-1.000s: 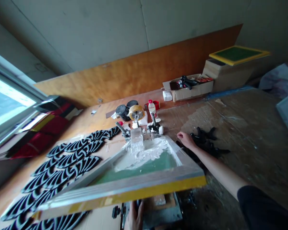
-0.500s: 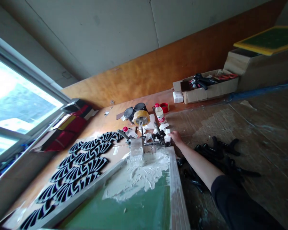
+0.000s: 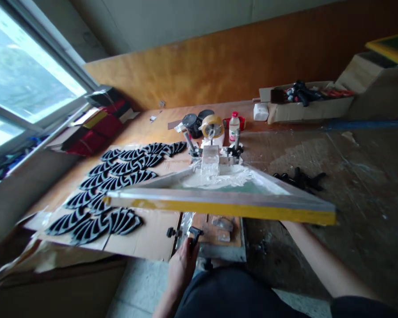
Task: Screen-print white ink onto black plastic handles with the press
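Observation:
My left hand [image 3: 185,256] is closed around a small black T-shaped plastic part [image 3: 195,233], low beside the wooden printing base [image 3: 237,232]. Just above, a screen printing frame [image 3: 219,198] stands tilted with its near edge raised, showing a yellow-edged front. White paste [image 3: 228,176] lies on its green mesh at the far end, by the clamp block [image 3: 211,157]. My right hand [image 3: 289,226] reaches beneath the frame's right corner; its fingers are hidden behind the frame, so what they touch cannot be seen.
Rows of black fan-shaped parts [image 3: 119,181] lie on cardboard at left. Several black parts [image 3: 300,177] lie to the right. Behind the clamp are a tape roll [image 3: 212,126], a bottle [image 3: 234,128] and dark jars [image 3: 191,123]. An open carton [image 3: 311,110] stands at back right.
The frame's near edge is now raised, showing its yellow front. My right hand has come back from the white scraps near the clamp. My left hand has come into view, holding the black part.

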Demonstrator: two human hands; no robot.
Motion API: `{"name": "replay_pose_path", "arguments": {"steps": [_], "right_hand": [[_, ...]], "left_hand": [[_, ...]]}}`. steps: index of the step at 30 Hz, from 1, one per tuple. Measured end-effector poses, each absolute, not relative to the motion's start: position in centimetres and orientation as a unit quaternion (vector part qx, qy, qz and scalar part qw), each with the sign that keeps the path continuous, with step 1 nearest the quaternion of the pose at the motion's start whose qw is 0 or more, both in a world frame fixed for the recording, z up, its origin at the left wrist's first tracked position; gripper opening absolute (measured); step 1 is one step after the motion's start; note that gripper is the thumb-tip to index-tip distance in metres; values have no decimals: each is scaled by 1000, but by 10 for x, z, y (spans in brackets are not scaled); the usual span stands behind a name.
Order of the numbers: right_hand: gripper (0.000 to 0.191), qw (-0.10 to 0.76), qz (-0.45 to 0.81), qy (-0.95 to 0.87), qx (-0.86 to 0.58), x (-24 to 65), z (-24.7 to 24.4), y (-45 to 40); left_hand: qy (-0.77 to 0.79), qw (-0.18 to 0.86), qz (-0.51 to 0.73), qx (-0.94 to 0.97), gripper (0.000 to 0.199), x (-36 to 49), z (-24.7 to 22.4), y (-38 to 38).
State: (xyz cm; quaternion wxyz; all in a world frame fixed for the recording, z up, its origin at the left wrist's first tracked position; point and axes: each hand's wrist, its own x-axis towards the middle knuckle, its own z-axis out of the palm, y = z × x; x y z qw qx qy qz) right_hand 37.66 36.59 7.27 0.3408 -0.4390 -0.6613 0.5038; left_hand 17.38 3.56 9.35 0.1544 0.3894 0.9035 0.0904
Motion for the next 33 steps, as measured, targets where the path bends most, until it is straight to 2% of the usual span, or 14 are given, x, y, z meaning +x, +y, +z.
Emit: {"name": "replay_pose_path", "arguments": {"steps": [4, 7, 11, 14, 18, 23, 33], "right_hand": [[26, 263, 477, -729, -416, 354, 79, 288], [21, 224, 413, -832, -294, 316, 92, 232], [34, 210, 335, -916, -65, 262, 97, 180], [38, 167, 284, -944, 16, 244, 87, 160], [46, 115, 262, -958, 35, 259, 75, 152], [46, 79, 269, -960, 5, 276, 77, 153], [45, 61, 274, -960, 17, 271, 82, 160]], "left_hand": [[893, 151, 48, 420, 22, 177, 95, 12], [891, 149, 39, 427, 24, 177, 92, 6], [893, 147, 39, 424, 26, 175, 90, 4], [891, 151, 53, 425, 27, 175, 92, 3], [892, 170, 72, 413, 27, 175, 93, 2], [889, 179, 76, 415, 23, 173, 93, 1], [891, 185, 67, 410, 25, 172, 94, 4]]}}
